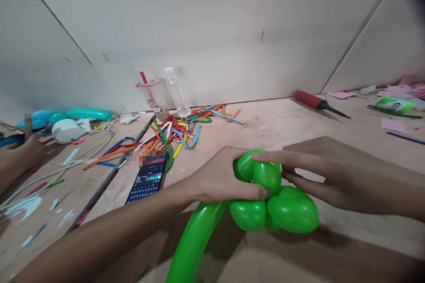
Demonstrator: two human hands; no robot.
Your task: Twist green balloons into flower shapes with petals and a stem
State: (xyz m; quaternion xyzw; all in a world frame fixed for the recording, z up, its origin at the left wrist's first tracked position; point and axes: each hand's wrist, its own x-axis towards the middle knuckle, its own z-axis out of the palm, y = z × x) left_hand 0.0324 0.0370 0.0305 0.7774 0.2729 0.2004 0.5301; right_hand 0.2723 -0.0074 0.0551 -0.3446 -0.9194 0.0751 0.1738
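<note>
A green balloon (292, 210), twisted into several round bubbles, is held above the table, with a long straight section running down to the bottom edge. My left hand (221, 177) grips it from the left, thumb across the front near the twists and fingers behind the upper bubbles. From the right, my right hand (327, 172) reaches in with its index finger laid on the top bubble; its other fingers are bent behind the balloon, partly hidden.
Loose coloured balloons (162, 137), a phone (146, 179), a lidded cup (152, 97) and a bottle (178, 93) lie or stand left of centre. A red pump (310, 99) rests back right. Another person's hand (28, 154) is at far left, near white cables.
</note>
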